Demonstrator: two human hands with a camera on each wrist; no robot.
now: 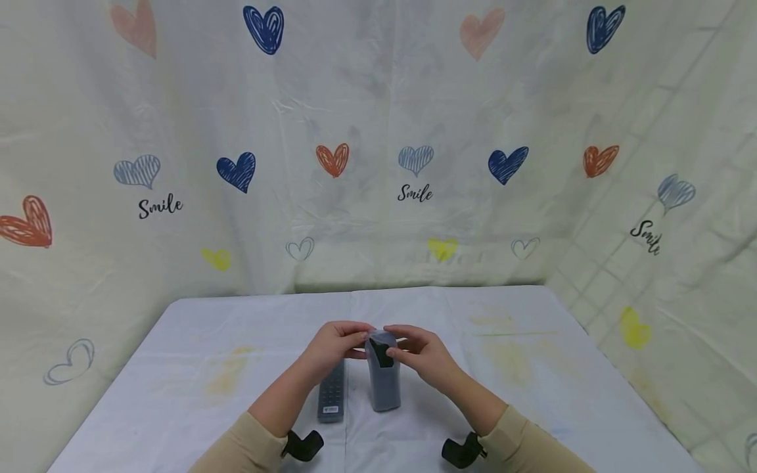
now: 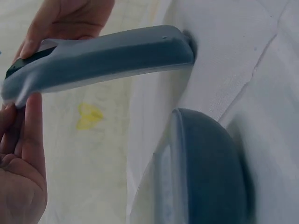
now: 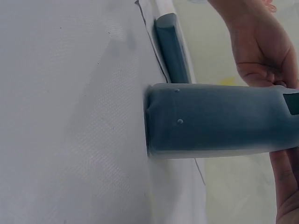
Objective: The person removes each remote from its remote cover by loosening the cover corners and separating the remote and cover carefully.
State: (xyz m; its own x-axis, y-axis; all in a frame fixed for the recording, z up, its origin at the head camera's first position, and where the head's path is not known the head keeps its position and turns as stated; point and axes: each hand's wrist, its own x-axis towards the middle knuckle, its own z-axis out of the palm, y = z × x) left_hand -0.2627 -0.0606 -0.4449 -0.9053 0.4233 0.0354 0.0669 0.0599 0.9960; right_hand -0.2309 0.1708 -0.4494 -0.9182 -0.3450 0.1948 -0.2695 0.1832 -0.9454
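In the head view, a remote control in a grey-blue soft sleeve (image 1: 385, 387) stands tilted, its near end on the table and its far end raised. A black patch (image 1: 380, 351) shows through an opening near the raised end. My left hand (image 1: 336, 341) pinches that end from the left. From the right, my right hand (image 1: 422, 351) grips it with the thumb by the black patch. The left wrist view shows the sleeve's side (image 2: 121, 53), and the right wrist view its broad face (image 3: 224, 121) with small bumps.
A second grey-blue remote (image 1: 331, 394), buttons up and with a white label, lies just left of the held one. A white cloth (image 1: 236, 368) with yellowish stains covers the table. Behind hangs a curtain (image 1: 367, 223) printed with hearts.
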